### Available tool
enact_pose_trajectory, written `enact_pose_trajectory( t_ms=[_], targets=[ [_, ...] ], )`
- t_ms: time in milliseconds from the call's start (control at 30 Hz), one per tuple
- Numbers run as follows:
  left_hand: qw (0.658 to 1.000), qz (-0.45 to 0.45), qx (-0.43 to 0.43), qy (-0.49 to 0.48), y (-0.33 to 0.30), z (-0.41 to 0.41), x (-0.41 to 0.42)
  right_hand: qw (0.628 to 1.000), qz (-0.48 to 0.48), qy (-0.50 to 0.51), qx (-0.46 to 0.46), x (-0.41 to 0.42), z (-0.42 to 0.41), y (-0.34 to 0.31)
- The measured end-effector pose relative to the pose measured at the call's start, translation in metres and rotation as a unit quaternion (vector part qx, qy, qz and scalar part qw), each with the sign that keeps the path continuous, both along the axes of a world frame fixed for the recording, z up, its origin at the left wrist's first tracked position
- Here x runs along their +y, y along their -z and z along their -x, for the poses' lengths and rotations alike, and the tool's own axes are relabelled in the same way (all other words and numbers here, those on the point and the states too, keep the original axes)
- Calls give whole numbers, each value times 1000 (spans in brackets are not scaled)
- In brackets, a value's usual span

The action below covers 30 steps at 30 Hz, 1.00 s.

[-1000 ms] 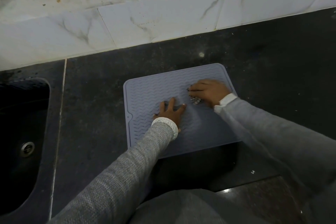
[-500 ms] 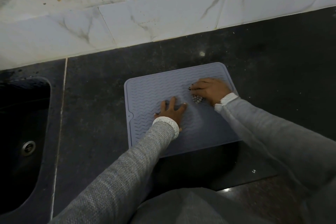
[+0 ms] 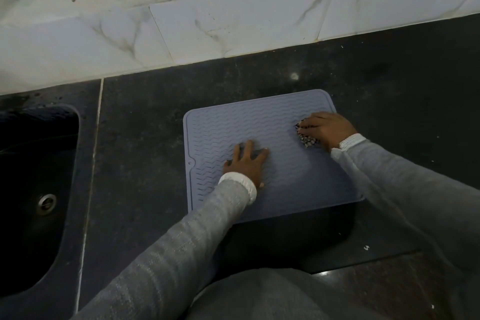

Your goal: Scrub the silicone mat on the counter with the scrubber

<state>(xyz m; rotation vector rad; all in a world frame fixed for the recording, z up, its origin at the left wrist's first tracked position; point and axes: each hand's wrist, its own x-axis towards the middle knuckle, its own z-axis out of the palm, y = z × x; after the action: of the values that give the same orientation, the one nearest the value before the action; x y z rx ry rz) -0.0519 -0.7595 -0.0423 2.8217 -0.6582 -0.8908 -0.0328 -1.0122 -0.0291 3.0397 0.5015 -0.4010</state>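
two hands on silicone mat (image 3: 262, 138): left hand (image 3: 245, 163) flat, fingers straight; right hand (image 3: 327, 128) fingers gripping scrubber (image 3: 307, 139).

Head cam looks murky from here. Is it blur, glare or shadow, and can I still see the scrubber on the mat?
Head view: dim and soft overall, with no strong glare, only small glints on the dark counter. The person's shadow darkens the near edge of the mat. Wide-angle bending curves the wall tiles. The scrubber under the right hand shows clearly; the left hand lies flat.

Dark stone counter (image 3: 145, 138); grey ribbed silicone mat (image 3: 259, 138) lies flat on it.
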Motion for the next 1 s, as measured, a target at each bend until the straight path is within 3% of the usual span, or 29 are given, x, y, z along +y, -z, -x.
enact_pose_trajectory(
  t_ms=[167, 433, 567, 700, 833, 1000],
  targets=[
    [993, 44, -89, -66, 6, 23, 27, 1000, -4, 26, 8, 3, -1, 1],
    [995, 16, -71, -62, 3, 19, 23, 991, -126, 41, -27, 82, -17, -8],
    [995, 15, -75, -60, 4, 18, 24, 996, -25, -81, 21, 126, -15, -5],
    [998, 5, -45, -44, 3, 11, 27, 997, -30, -21, 65, 92, -6, -5],
    [998, 6, -41, -47, -1, 12, 25, 995, 70, -57, 44, 53, -1, -8],
    [998, -3, -29, -50, -5, 11, 23, 1000, -3, -25, 5, 84, -9, -5]
  ],
)
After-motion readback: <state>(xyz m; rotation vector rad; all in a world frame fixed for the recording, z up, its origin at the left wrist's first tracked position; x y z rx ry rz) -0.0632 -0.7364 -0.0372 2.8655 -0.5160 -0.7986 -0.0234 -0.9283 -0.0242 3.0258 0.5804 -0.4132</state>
